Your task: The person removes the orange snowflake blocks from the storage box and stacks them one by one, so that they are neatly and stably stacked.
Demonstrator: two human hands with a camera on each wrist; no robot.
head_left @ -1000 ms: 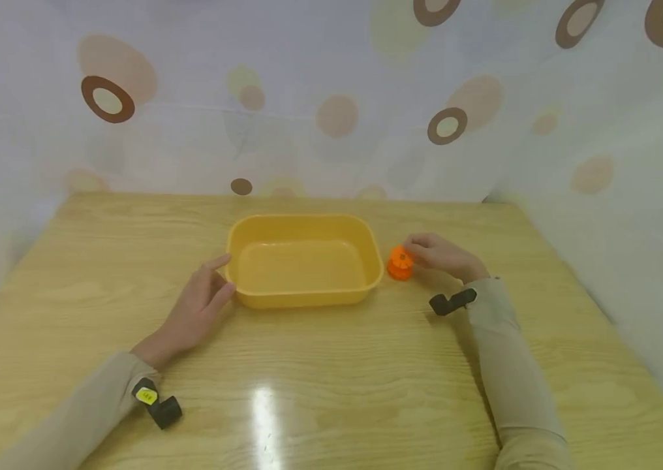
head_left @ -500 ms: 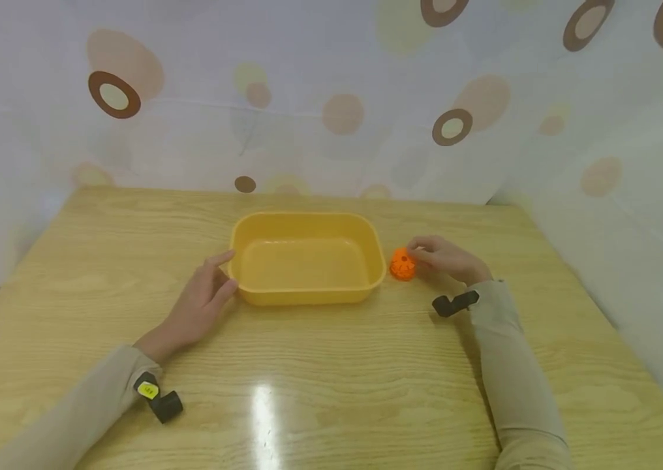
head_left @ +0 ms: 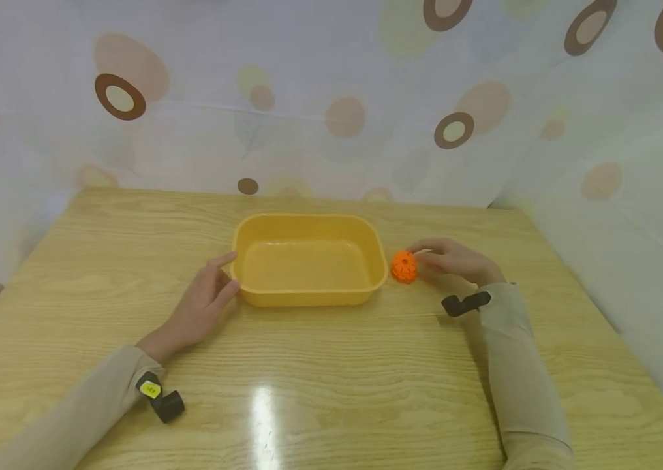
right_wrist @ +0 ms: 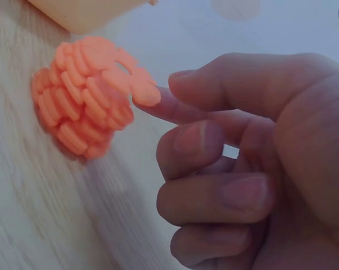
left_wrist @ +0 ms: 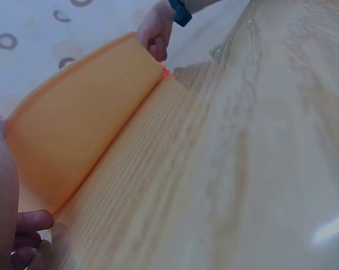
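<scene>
A yellow plastic basin stands on the wooden table. My left hand rests at its left end, index finger at the rim and thumb against the near left corner. To the right of the basin sits a small orange domed object, made of overlapping tab-like segments with a hole in its top. My right hand is just right of it. In the right wrist view, the index finger reaches behind the object's top edge. The thumb tip lies apart from it, and the other fingers are loosely curled.
The light wooden table has a bright reflection near its front. A white patterned curtain hangs behind the table and along its sides. A black camera mount is worn on each beige sleeve.
The right hand has drawn slightly right, its fingers and thumb coming off the orange object's top. That object has turned a little, showing its hole more plainly. The left hand stays at the basin.
</scene>
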